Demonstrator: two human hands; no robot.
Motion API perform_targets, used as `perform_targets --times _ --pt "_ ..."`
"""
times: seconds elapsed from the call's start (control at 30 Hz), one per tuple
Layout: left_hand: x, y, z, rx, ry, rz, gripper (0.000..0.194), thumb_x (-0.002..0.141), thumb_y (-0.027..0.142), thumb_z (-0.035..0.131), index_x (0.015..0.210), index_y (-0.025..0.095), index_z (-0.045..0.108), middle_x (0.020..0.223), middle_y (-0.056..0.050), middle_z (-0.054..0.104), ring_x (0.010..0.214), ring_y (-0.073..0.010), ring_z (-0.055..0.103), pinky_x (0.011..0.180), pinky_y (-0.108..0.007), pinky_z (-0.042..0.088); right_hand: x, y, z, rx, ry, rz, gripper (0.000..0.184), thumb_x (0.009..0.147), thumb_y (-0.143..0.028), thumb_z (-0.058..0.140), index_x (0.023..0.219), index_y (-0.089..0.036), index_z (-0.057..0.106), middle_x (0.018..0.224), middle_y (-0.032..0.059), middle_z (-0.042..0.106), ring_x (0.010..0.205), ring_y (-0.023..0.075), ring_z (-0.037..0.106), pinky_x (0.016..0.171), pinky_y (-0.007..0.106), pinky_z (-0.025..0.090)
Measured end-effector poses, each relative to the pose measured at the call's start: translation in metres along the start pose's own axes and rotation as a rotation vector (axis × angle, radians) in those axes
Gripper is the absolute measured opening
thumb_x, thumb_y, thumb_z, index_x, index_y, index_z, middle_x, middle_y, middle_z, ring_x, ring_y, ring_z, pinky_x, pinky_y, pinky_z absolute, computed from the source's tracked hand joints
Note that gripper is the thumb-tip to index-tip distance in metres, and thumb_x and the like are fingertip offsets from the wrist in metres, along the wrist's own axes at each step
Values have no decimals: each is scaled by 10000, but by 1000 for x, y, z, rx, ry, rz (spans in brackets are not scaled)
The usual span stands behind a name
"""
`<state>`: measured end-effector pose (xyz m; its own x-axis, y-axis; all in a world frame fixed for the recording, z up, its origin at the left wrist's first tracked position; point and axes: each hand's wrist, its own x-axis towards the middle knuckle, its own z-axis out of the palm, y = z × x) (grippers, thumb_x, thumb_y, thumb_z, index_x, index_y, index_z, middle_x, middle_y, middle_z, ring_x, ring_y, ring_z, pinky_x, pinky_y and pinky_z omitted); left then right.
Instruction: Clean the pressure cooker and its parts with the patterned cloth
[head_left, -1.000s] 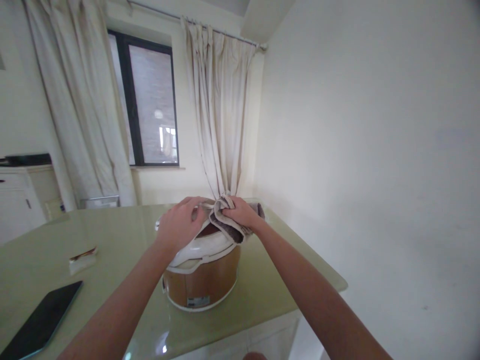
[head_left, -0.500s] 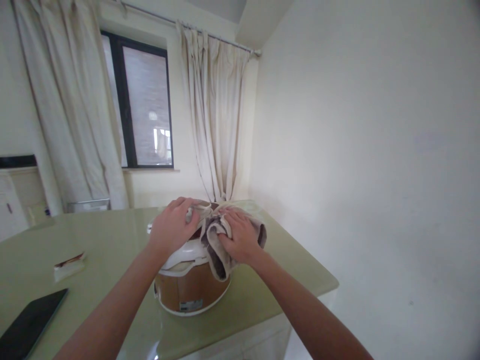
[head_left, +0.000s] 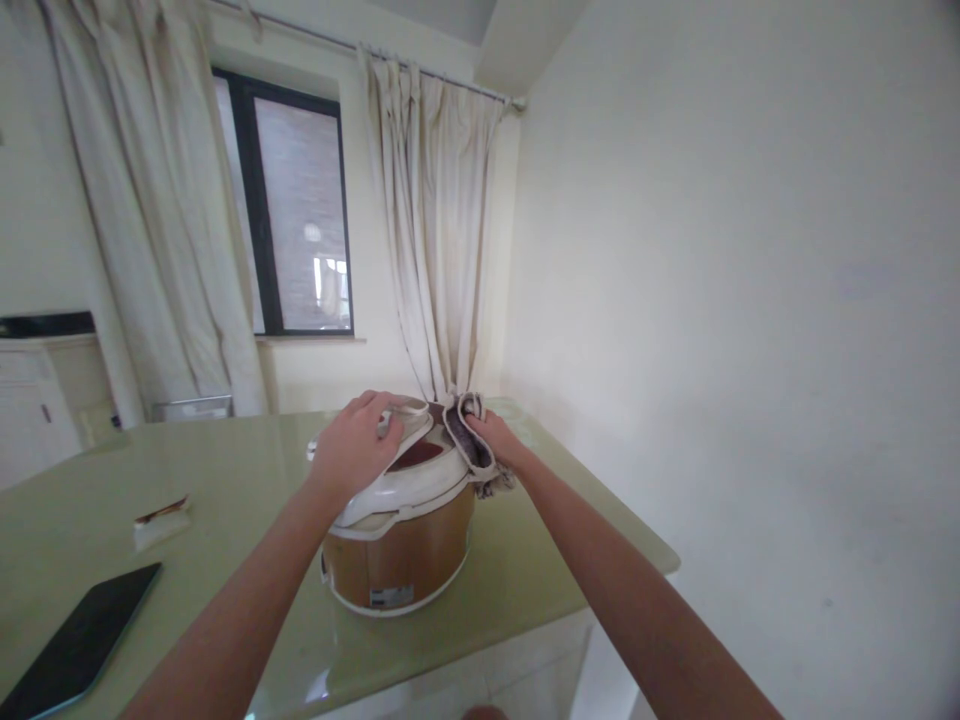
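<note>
A round rice cooker (head_left: 405, 555), white on top with a golden-brown body, stands near the table's front edge. My left hand (head_left: 354, 445) is at its upper left, fingers curled over the white lid (head_left: 415, 428). Beside the lid, a dark reddish-brown patch shows on the cooker's top. My right hand (head_left: 495, 440) grips a bunched beige and grey cloth (head_left: 471, 445) against the right side of the cooker's top rim. Folds of the cloth hang down on the outside. My right fingertips are partly hidden in it.
The cooker is on a glossy green table (head_left: 255, 480). A dark tablet (head_left: 82, 640) lies at the left front, with a small white and brown item (head_left: 161, 520) behind it. A white wall (head_left: 712, 350) runs along the right; curtains (head_left: 435, 220) hang behind.
My right hand has moved with the cloth from the cooker's top to its right rim, uncovering more of the top. My left hand stays on the lid. The view has shifted slightly.
</note>
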<state>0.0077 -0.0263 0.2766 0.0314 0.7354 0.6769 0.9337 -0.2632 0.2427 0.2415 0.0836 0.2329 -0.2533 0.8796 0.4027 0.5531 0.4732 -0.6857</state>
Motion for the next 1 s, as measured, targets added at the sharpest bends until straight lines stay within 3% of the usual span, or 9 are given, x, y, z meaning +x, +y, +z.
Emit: perform_targets --times 0.1,0.2,0.27,0.47,0.57,0.7,0.83,1.0 --pt "1 0 2 17 5 1 316 978 304 449 1173 241 689 1197 -71 717 1016 -247 694 905 -374 529 -36 4 1 -40 90 -10 340 964 -317 532 1196 -177 739 1228 123 770 1176 302 693 1064 450 512" --pt "2 -3 5 8 21 36 290 965 301 468 1143 239 687 1182 -76 716 1038 -251 690 936 -378 528 -63 -9 5 -132 165 -216 488 881 -248 605 1362 -189 666 1452 118 671 1396 305 557 1226 487 372" --pt "3 -5 6 -9 28 51 281 953 297 477 1136 238 683 1168 -75 713 1043 -248 691 955 -374 527 -67 -24 8 -199 165 -308 513 868 -231 630 1379 -197 656 1484 117 647 1448 304 500 1262 490 318" --pt "2 -7 7 -91 -34 -5 291 971 353 475 1171 255 662 1218 -49 684 871 -192 714 867 -354 550 -20 -57 5 -328 49 -290 303 910 -355 667 1172 -219 737 1226 115 765 1167 292 669 1078 427 469" --pt "2 -6 6 -89 -41 -19 295 963 332 476 1176 254 665 1239 -48 679 878 -188 722 864 -351 548 8 -51 4 -253 -48 -145 275 919 -410 651 1094 -222 750 1133 98 788 1058 279 714 948 388 523" --pt "2 -4 3 -87 -46 -35 311 954 285 472 1184 263 681 1228 -41 692 880 -178 725 874 -337 550 16 -28 3 -74 -31 35 332 926 -384 638 1213 -240 719 1204 86 779 1103 280 721 957 405 542" --pt "1 -3 2 -67 -10 -19 310 954 287 478 1178 252 691 1209 -58 713 1011 -218 710 925 -354 553 -22 -17 2 -104 59 39 340 994 -381 535 1255 -243 703 1246 109 764 1163 305 708 1023 457 525" --pt "3 -6 3 -18 68 91 299 959 305 471 1099 226 724 1173 -100 748 1147 -292 658 1062 -448 514 -87 -34 15 -341 233 -64 464 967 -341 568 1398 -180 630 1487 186 632 1406 376 535 1184 558 376"
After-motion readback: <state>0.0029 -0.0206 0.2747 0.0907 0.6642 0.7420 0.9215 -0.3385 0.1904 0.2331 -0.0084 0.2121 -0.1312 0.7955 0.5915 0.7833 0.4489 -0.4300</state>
